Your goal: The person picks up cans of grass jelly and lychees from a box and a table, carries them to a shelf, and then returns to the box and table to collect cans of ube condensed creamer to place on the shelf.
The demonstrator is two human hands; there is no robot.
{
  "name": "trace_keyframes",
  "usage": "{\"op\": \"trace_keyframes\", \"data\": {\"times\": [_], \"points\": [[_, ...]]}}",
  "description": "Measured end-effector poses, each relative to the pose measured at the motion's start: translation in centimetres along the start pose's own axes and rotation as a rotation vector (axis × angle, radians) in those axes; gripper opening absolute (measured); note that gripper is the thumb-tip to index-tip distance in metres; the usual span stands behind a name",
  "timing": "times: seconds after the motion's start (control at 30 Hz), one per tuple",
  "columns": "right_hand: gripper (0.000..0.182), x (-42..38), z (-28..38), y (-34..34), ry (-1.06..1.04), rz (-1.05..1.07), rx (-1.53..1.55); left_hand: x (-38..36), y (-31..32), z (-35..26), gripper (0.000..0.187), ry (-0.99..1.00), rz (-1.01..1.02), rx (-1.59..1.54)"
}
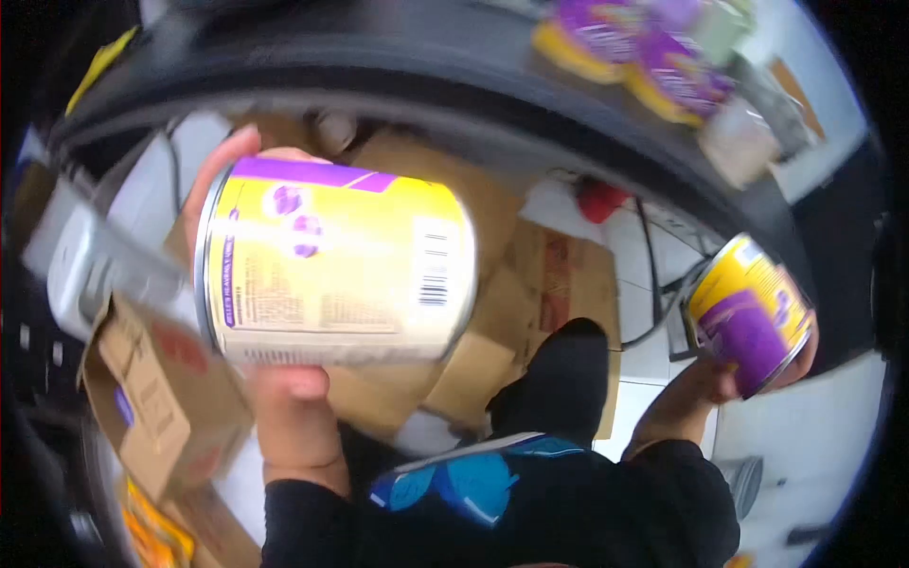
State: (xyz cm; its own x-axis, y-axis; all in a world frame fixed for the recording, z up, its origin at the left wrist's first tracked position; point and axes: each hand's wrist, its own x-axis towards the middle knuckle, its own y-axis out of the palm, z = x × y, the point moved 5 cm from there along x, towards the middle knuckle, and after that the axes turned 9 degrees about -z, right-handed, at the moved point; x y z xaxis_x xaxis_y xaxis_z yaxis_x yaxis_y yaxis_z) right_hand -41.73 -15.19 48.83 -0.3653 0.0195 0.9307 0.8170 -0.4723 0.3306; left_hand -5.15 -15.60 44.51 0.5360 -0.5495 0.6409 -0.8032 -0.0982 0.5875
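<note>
head view: the left hand (287,386) is curled wide around a yellow and purple can (350,256), held sideways, left of the middle of the frame. the right hand (721,381) is wrapped around a second can (751,315) (same colors, tilted) at the right. a brown box (189,417) sits at the lower left, and blurry purple packs (606,33) are at the upper right.

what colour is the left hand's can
The can is mostly yellow with purple, clearest in the head view.

Open gap between cans (341,256), table edge (454,112) beyond, carton (204,417) left.
</note>
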Motion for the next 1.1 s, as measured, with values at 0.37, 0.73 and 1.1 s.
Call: {"op": "trace_keyframes", "data": {"times": [0.37,0.73,1.1], "points": [[0.054,11.7,-9.4,-2.9,0.182,0.166,-0.613,4.2,24.7,4.3,0.059,0.331,0.577,0.534],[0.044,-3.9,-5.8,-1.0,-0.301,0.351,0.019,-0.5,2.3,7.0,0.027,0.768,0.138,0.924],[0.087,-48.2,-7.0,13.0,0.047,1.982,-0.127,-21.8,-31.6,15.1,0.081,-0.657,-0.458,1.703]]}}
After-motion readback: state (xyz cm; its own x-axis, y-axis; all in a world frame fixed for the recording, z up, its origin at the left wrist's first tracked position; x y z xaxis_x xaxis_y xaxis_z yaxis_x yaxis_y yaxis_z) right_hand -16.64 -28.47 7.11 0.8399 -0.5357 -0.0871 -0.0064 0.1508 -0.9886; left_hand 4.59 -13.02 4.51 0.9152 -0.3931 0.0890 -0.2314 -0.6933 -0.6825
